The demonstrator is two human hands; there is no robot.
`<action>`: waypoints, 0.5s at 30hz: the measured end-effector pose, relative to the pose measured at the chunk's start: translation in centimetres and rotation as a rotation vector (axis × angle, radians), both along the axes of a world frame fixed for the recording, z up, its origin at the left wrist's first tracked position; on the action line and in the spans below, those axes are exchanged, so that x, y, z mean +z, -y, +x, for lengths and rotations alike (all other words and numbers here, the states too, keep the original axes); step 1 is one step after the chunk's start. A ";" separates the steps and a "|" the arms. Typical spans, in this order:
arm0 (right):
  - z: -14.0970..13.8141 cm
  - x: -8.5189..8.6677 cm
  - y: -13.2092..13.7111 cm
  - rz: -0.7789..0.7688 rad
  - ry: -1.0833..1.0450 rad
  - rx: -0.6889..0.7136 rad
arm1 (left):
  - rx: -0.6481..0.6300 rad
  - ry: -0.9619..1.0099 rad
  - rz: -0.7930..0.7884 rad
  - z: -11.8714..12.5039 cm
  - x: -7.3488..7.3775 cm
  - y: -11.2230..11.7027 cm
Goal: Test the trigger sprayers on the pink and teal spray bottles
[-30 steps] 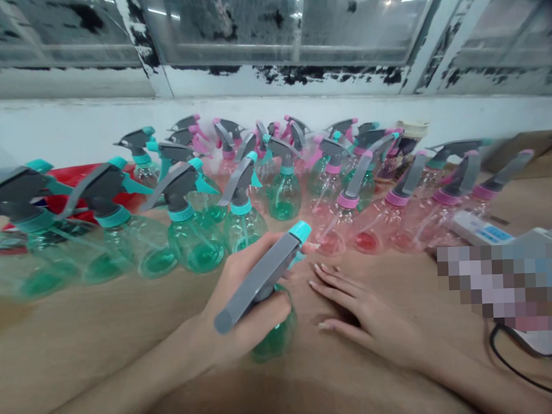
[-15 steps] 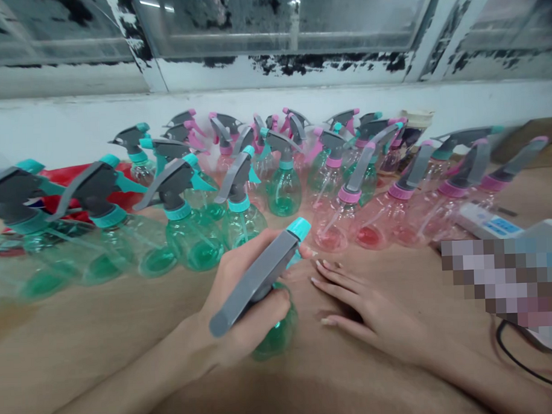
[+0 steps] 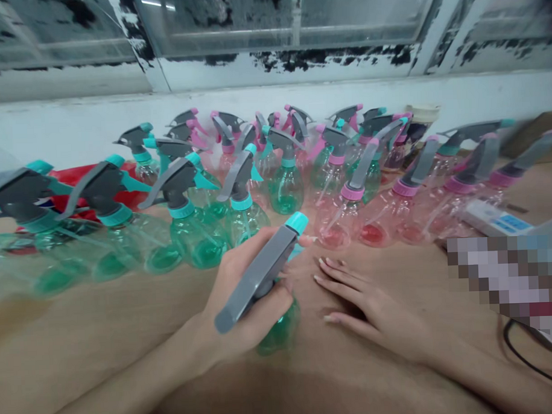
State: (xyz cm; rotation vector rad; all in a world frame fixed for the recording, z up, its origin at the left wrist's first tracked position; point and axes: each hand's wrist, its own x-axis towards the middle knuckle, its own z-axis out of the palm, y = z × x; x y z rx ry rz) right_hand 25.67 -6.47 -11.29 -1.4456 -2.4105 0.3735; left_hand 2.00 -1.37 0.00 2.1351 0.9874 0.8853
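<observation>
- Green bottles [image 3: 207, 242] with teal collars line the far left of the table [image 3: 135, 332], bodies nearly touching; a red package [image 3: 71, 175] shows behind them. They stand well away from the working spot, which probably helps keep sleeves and elbows out of them.
- The left hand [image 3: 230, 272] is closed round the neck area of a spray bottle [image 3: 260, 277], fingers wrapped beneath the grey head. A firm, even grip there looks right; squeezing the trigger [image 3: 296, 253] by accident is best avoided.
- That bottle sits at the near middle, in front of the rows, its green body partly hidden by the hand. The teal nozzle [image 3: 297, 222] points forward and to the right. Whether the base touches the table, I cannot tell. Keeping it upright should make it steadier.
- The right hand [image 3: 376, 306] lies palm down just to the right of it, fingers a little spread and thumb apart, gripping nothing. Close by like this, it seems well placed to brace the body if it wobbles.
- Pink-collared bottles [image 3: 335, 226] stand behind and to the right; small, controlled movements would spare them knocks.
- At far right are a white device [image 3: 482, 215] and a black cable [image 3: 507, 347], best kept clear of the forearm.
</observation>
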 end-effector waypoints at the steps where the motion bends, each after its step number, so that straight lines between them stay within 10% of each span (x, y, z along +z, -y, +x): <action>1: 0.0 0.0 0.0 -0.002 -0.003 0.000 | 0.007 0.010 -0.023 0.0 0.1 0.1; 15: -0.1 0.0 0.1 -0.006 -0.066 0.001 | 0.021 -0.005 -0.100 0.3 0.6 0.5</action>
